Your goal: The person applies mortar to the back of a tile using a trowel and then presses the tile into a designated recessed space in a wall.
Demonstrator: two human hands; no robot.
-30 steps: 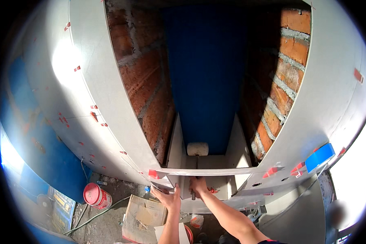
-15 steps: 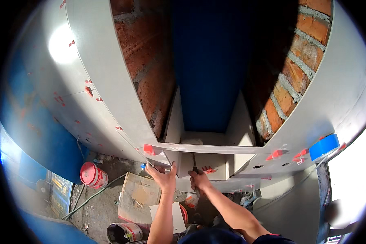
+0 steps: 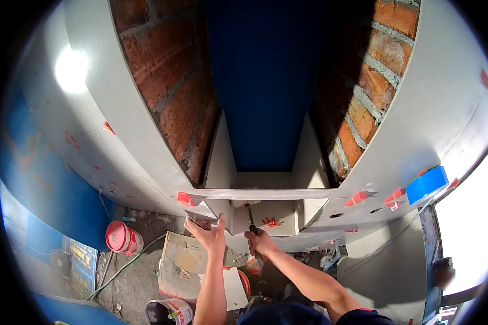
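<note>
A lower niche with grey tile walls (image 3: pixel 271 208) opens in front of me. My left hand (image 3: pixel 209 238) grips the narrow grey tile strip (image 3: pixel 203 208) at the niche's left side, fingers on its outer side and thumb at its inner edge. My right hand (image 3: pixel 260 244) is closed round the dark handle of a thin tool (image 3: pixel 251 216) with a narrow shaft. The shaft points up into the niche, its tip close to a pale lump under the ledge (image 3: pixel 265 193). Several red tile wedges (image 3: pixel 271 222) lie inside the niche.
Above is a taller recess with bare brick sides (image 3: pixel 366 92) and a dark blue back. Red wedges (image 3: pixel 184 199) and a roll of blue tape (image 3: pixel 427 185) sit on the tiled wall. Below are a red-lidded bucket (image 3: pixel 123 237), an open bucket (image 3: pixel 169 312) and a cardboard sheet (image 3: pixel 184 260).
The whole view has shifted somewhat. The tool's shaft now leans left, its tip nearer the niche's upper left. My left hand stays at the tile strip.
</note>
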